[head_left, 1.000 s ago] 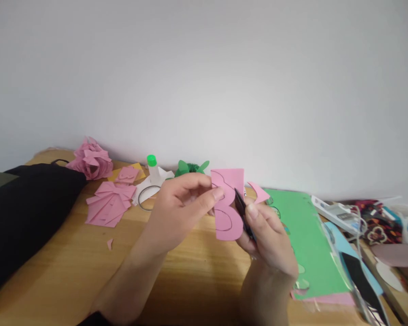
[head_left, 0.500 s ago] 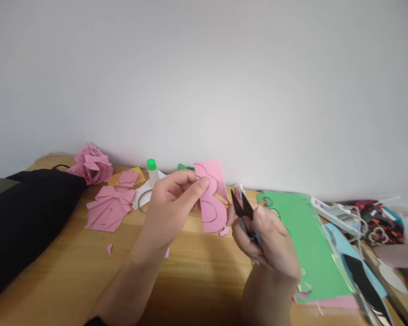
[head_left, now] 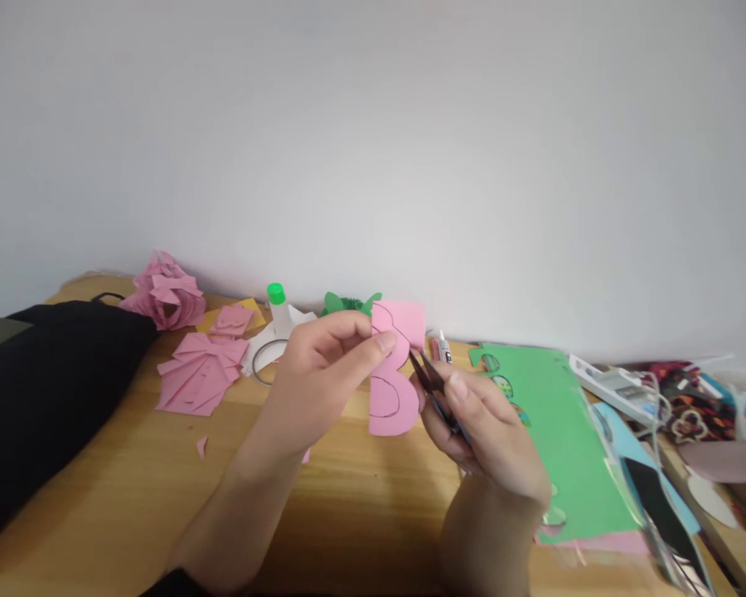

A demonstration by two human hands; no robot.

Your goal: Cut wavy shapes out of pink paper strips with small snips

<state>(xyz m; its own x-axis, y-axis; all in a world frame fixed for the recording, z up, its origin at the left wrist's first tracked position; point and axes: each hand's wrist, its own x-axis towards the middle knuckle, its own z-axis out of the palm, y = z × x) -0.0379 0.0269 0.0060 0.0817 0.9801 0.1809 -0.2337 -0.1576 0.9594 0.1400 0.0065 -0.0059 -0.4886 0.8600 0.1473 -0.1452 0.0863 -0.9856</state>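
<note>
Between thumb and fingers, my left hand (head_left: 323, 377) pinches a pink piece of paper (head_left: 395, 406) by its left side, holding it upright above the table. Dark curved lines are drawn on the paper; its lower right edge is cut round, while the upper right corner is still square. My right hand (head_left: 488, 427) is wrapped round a pair of scissors (head_left: 432, 385) with dark blades. The blades stand slightly apart, their tips at the paper's right edge, in the notch between the curves. The scissors' handles are mostly hidden in my fingers.
Pink folded papers (head_left: 199, 377), a pink paper flower (head_left: 167, 290), a glue stick (head_left: 277, 303) and a tape ring (head_left: 262, 362) lie left. A black bag (head_left: 55, 398) fills the left edge. Green sheets (head_left: 572, 448), a small tube (head_left: 444, 347) and a power strip (head_left: 618, 390) lie right.
The scissors' blades have closed partway and moved left to the paper's edge. The paper has shifted slightly right. A small pink scrap hanging by its lower right edge no longer shows.
</note>
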